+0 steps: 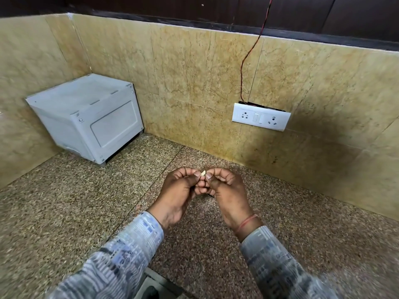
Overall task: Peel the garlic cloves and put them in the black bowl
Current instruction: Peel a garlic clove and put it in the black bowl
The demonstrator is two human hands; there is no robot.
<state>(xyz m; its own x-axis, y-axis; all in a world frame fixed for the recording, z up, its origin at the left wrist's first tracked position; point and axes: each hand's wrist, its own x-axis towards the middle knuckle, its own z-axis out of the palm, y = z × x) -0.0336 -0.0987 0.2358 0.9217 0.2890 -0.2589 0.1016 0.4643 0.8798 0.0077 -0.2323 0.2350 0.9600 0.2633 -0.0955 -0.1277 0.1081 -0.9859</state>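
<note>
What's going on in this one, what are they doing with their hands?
A person holds a small pale garlic clove up over a speckled stone counter. The left hand and the right hand both pinch it between thumb and fingers, apparently working the skin off. No black bowl is clearly in view, so the clove has not gone into one yet. A white box sits in the back left corner, and a socket panel is on the wall.
</note>
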